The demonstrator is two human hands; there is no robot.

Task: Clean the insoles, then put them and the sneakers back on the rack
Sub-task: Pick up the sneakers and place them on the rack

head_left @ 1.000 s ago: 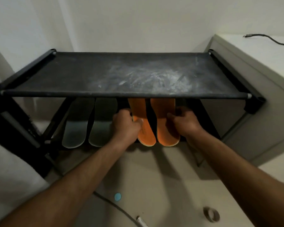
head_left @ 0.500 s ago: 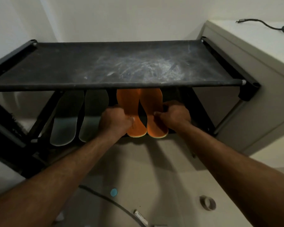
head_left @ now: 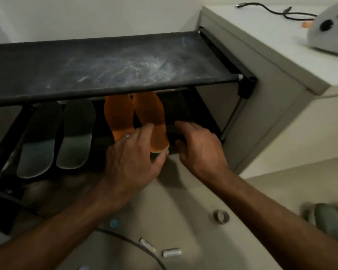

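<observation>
On the lower shelf of the rack (head_left: 222, 121), under the dusty top shelf (head_left: 109, 63), four insoles lie side by side with their heels toward the near edge: two grey insoles (head_left: 55, 137) at the left and two orange insoles (head_left: 137, 117) to their right. The left hand (head_left: 133, 158) rests with its fingers straight and spread over the heels of the orange pair, the thumb just under the near end of the right-hand one. The right hand (head_left: 199, 147) lies relaxed, fingers apart and holding nothing, on the bare dark shelf just right of the orange pair.

The step in hand looks to be settling the orange pair in place. To do it well, press lightly and slide each insole far enough in that its heel does not overhang the near edge, keeping the two parallel and not overlapped. The right hand can steady the outer edge so the pair does not skew toward the open space at the right, which seems worth leaving free for shoes. A sneaker (head_left: 328, 217), blurred, sits on the floor (head_left: 203, 191) at the far right and would likely come next.
</observation>
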